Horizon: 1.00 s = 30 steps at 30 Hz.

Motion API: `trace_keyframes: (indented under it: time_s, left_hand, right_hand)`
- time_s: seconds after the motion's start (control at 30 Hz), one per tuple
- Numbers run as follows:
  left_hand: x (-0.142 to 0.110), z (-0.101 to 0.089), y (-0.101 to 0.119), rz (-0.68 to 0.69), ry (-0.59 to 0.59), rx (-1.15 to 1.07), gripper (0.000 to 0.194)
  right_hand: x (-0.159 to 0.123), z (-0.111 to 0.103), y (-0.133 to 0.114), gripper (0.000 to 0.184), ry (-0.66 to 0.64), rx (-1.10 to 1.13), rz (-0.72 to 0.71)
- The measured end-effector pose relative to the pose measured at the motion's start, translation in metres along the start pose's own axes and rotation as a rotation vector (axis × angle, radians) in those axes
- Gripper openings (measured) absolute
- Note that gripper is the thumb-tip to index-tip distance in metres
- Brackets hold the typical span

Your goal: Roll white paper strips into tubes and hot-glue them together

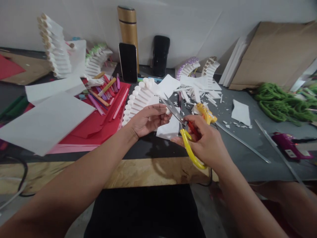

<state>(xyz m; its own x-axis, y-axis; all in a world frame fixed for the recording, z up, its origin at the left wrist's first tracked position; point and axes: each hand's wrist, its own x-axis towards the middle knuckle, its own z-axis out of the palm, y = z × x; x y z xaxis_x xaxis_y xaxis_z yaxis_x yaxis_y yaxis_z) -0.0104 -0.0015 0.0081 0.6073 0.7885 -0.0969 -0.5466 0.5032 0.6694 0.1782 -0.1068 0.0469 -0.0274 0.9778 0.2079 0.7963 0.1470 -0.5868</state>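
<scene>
My left hand (151, 120) pinches a small white piece (168, 111), perhaps paper, between thumb and fingertips; the fingers partly cover it. In my right hand (209, 140) is a pair of scissors (176, 114) with a yellow and a red handle. The blades point up and left, their edges close beside the white piece; whether they touch it I cannot tell. Behind my left hand lies a curved row of white paper rolls (138, 99). Below the blades rests a white paper sheet (170, 129). A yellow glue gun (207, 113) sits just beyond my right hand.
Paper scraps (195, 94) litter the table's middle. Red sheets (84, 129) and white cards (47, 122) lie left. A phone (128, 62) leans on a gold flask (127, 19). Green yarn (279, 102), a clear glue stick (245, 143) and a magenta device (291, 145) are right.
</scene>
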Motion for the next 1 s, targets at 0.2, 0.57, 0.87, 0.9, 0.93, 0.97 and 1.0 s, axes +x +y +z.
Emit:
trace_keyframes:
  time_s: [0.2, 0.57, 0.87, 0.9, 0.93, 0.97, 1.0]
  left_hand:
    - [0.0008, -0.0014, 0.0002, 0.010, -0.020, 0.034, 0.016]
    - [0.0005, -0.0040, 0.0033, 0.035, -0.061, 0.107, 0.016]
    - [0.0008, -0.0061, 0.0027, 0.031, -0.066, 0.115, 0.017]
    - [0.0009, -0.0062, 0.0027, 0.029, -0.070, 0.114, 0.017]
    - [0.0009, -0.0063, 0.0027, 0.026, -0.074, 0.114, 0.018]
    - [0.0009, -0.0064, 0.0027, 0.023, -0.078, 0.114, 0.018]
    - [0.0009, -0.0065, 0.0027, 0.021, -0.082, 0.116, 0.018]
  right_hand:
    - [-0.0003, -0.0019, -0.0012, 0.051, 0.010, -0.035, -0.032]
    - [0.0002, -0.0041, 0.0009, 0.051, 0.002, -0.088, -0.043]
    - [-0.0001, -0.0051, 0.0010, 0.051, -0.011, -0.062, -0.047]
    - [-0.0002, -0.0053, 0.0007, 0.051, -0.008, -0.067, -0.050]
    - [-0.0005, -0.0054, 0.0005, 0.051, -0.002, -0.070, -0.052]
    - [-0.0008, -0.0054, 0.0005, 0.051, 0.002, -0.071, -0.053]
    - [-0.0012, -0.0052, 0.0008, 0.050, 0.005, -0.069, -0.052]
